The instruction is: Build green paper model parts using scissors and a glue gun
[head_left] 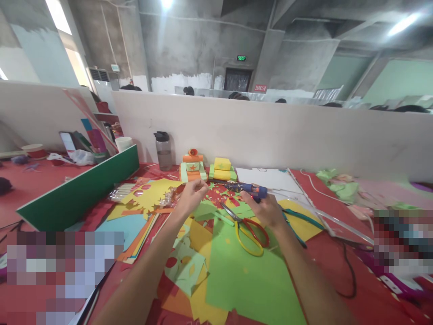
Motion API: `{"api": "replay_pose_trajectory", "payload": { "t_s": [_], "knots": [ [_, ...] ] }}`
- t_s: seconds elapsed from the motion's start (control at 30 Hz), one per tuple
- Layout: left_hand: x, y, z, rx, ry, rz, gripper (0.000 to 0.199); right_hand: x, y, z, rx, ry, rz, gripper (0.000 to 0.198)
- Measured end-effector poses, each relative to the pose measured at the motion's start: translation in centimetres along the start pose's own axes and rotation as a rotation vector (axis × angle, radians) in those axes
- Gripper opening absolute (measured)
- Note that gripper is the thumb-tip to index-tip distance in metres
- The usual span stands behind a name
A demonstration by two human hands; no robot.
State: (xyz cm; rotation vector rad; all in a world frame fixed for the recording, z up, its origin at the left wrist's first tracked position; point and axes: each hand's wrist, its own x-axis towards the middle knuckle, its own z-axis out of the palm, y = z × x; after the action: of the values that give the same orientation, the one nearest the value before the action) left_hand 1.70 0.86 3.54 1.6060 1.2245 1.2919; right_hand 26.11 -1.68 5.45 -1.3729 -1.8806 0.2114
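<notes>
My right hand (266, 210) is wrapped round a dark blue glue gun (245, 188) with an orange rear end, its nozzle pointing left toward my other hand. My left hand (195, 193) is closed in a pinch near the nozzle; whatever its fingertips hold is too small or hidden. Just beyond stand two folded-paper models, an orange and pale green one (192, 168) and a yellow and green one (222, 169). Between my forearms lie scissors (237, 220) with red and yellow handles on a green paper sheet (248, 280). Small red and green paper scraps (216, 194) lie below the nozzle.
Teal-handled pliers (301, 216) rest right of my right hand. Yellow star-cut paper (152, 194), blue paper (123, 228) and cut pale green paper (186, 266) spread leftward. A green board (84, 189) stands at left; a water bottle (163, 151) is by the white partition (270, 135).
</notes>
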Motion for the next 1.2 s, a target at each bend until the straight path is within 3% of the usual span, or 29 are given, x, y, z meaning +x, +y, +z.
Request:
{"api": "replay_pose_trajectory", "payload": {
  "t_s": [0.4, 0.57, 0.7, 0.77, 0.9, 1.03, 1.2],
  "knots": [
    [0.0, 0.3, -0.5, -0.070, -0.013, 0.023, 0.015, 0.4, -0.4, -0.1, -0.140, -0.164, 0.041, 0.044],
    [0.3, 0.3, -1.3, -0.095, 0.005, 0.015, 0.015, 0.2, 0.9, -0.9, 0.134, -0.334, 0.068, 0.048],
    [0.5, 0.4, -2.0, -0.096, 0.011, 0.008, 0.016, 0.0, 1.9, -1.3, 0.497, -0.450, -0.075, 0.061],
    [0.6, 0.4, -2.3, -0.086, 0.021, -0.001, 0.017, 0.1, 2.2, -1.4, 0.531, -0.450, -0.067, 0.060],
    [0.8, 0.0, -2.9, -0.099, 0.036, -0.026, 0.018, 0.7, 2.4, -1.5, 0.269, -0.440, 0.098, 0.040],
    [1.0, -0.3, -3.1, -0.104, 0.050, -0.035, 0.021, 1.4, 3.0, -0.9, -0.017, -0.345, 0.189, 0.014],
    [0.9, -0.1, -3.1, -0.099, 0.068, -0.016, 0.024, 1.8, 5.0, 0.5, -0.283, -0.292, 0.246, 0.019]
  ]
}}
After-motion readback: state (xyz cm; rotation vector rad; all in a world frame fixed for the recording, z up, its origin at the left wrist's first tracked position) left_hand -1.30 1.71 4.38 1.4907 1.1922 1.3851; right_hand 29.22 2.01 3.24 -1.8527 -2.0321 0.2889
